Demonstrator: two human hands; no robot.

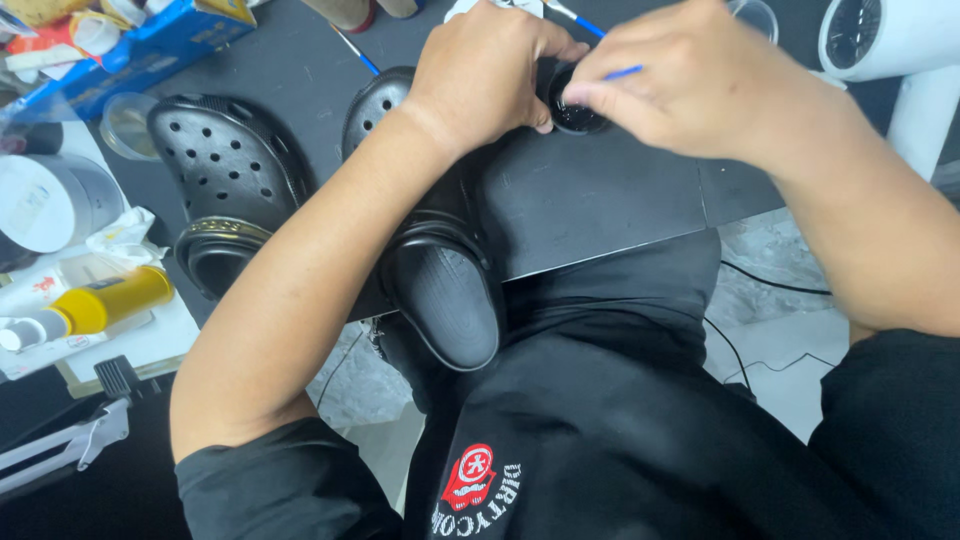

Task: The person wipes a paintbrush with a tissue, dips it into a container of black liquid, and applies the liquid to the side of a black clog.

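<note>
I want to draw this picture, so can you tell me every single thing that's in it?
Clogs: two, black with holes, side by side on the table, left of centre.
Small jar: one, black and round, between both hands.
Brush: one, blue handle, under the right hand.
Table: one, black.
Bottle: one, yellow, lying at far left.
Box: one, blue, top left.
Round tub: one, white, left edge.
Hair dryer: one, white, top right.
Left hand: on the jar.
Right hand: fingertips at the jar's top.

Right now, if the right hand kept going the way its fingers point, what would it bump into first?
The right hand points left at the small black round jar its fingertips already touch; just beyond is the left hand holding it.
</note>
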